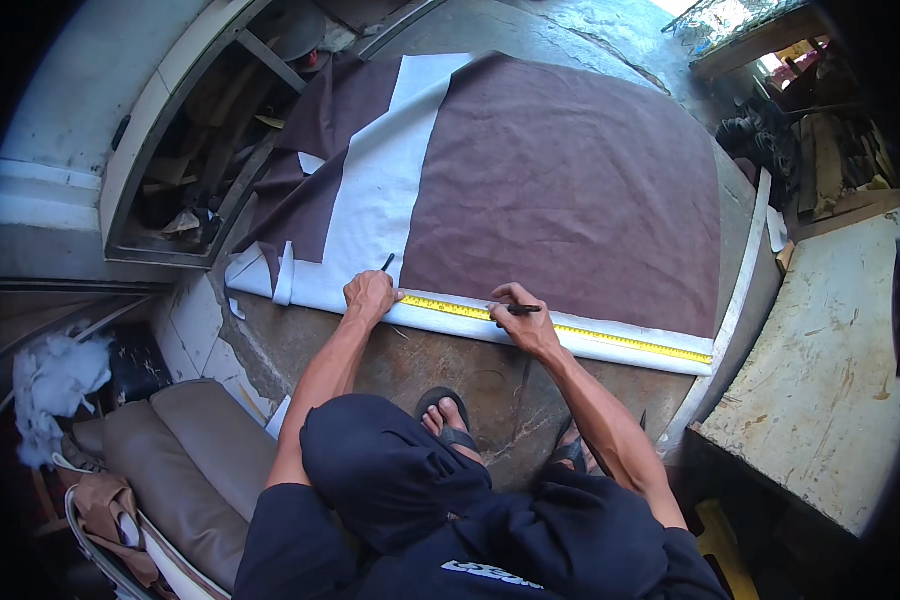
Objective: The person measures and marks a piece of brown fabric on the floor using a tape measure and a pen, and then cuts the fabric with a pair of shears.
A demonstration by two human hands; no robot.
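A large sheet of dark brown fabric [570, 190] with a white underside lies spread on the floor before me. Its near edge is turned up as a white strip [610, 348], and along this strip runs a yellow measuring tape [630, 343]. My left hand [370, 293] is closed at the tape's left end, pressing it on the cloth. A thin black stick-like object [388, 262] juts from that hand; its kind is unclear. Above the tape's middle, my right hand [526, 318] is closed around a black marker [518, 310].
An open wooden-framed cabinet [185, 190] stands at the left. Nearer are brown padded cushions [185, 455] and white stuffing [65, 385]. A worn pale board [820, 370] is on the right, beside a long white strip [735, 300] on the floor. My sandalled feet are just below the fabric.
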